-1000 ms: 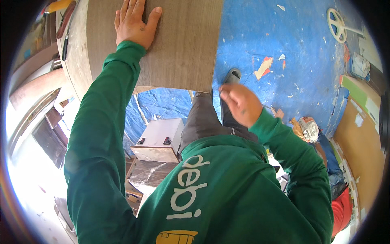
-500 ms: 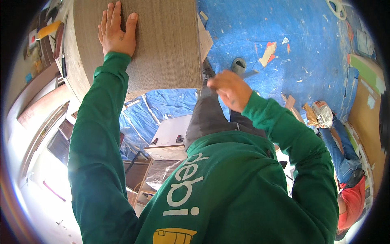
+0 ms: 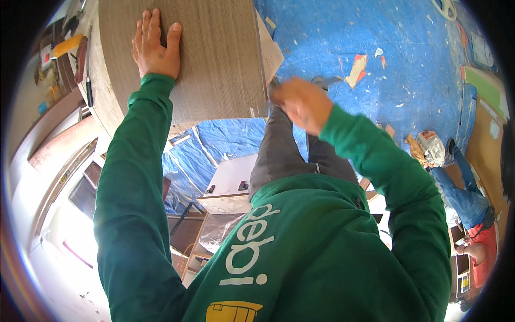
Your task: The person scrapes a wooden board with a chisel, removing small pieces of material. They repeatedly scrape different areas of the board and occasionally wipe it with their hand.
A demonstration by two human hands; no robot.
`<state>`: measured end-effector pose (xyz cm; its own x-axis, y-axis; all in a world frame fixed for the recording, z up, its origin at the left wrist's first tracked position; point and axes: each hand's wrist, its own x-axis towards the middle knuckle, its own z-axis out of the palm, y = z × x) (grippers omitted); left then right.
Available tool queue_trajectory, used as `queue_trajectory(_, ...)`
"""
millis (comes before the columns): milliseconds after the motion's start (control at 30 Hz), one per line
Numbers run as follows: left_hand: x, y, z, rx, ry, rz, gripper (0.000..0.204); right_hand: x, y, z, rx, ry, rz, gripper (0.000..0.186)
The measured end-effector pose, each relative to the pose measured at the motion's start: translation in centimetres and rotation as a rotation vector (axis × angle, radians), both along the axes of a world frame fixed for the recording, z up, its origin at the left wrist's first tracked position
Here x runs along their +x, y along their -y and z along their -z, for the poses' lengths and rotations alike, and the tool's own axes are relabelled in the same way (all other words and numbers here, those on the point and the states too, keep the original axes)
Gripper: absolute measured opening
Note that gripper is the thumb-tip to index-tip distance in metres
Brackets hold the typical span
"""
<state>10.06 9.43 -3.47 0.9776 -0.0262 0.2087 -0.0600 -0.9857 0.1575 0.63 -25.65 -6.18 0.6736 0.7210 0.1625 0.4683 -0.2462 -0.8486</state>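
Observation:
My left hand (image 3: pixel 158 51) lies flat on a brown wood-grain panel (image 3: pixel 214 64), its fingers stretched and the thumb apart. Beside the panel's right edge, close to its near corner, my right hand (image 3: pixel 306 104) is closed and blurred by motion. A flat grey strip-like tool (image 3: pixel 333 80) sticks out from behind its knuckles. The tool's kind cannot be made out, and its other end is hidden by the fingers. Whether it touches the panel's edge does not show clearly.
Under the panel is a pale worktable (image 3: pixel 96 70) with a dark-handled tool (image 3: pixel 89 91). Blue sheeting (image 3: pixel 322 32) with scraps covers the floor. A white hinged cabinet piece (image 3: pixel 230 177) stands left of my legs. Another person (image 3: pixel 475 214) is at the far right.
My right hand has moved slightly away from me along the panel's edge, with the grey tool. My left hand stays on the panel. The view has shifted a little.

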Motion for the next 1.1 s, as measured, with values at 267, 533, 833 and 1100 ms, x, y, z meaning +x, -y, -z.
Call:
queue_trajectory(267, -0.2, 0.2, -0.3, -0.010, -0.025, -0.021, 0.073, -3.7, 2.0, -0.1, 0.067, -0.720, 0.306, 0.021)
queue_trajectory(533, -0.1, 0.2, -0.3, -0.008, -0.020, -0.002, 0.073, -2.8, -2.1, 1.1, 0.158, -1.043, 0.239, 0.041)
queue_trajectory(833, -0.1, 0.2, -0.3, 0.003, -0.027, -0.011, 0.072, -1.0, 0.0, -1.3, 0.172, -0.787, 0.335, 0.039)
queue_trajectory(1100, -0.1, 0.3, -0.5, -0.014, -0.034, -0.012, 0.073, 4.5, -2.7, -2.8, -0.091, -0.615, 0.388, 0.051)
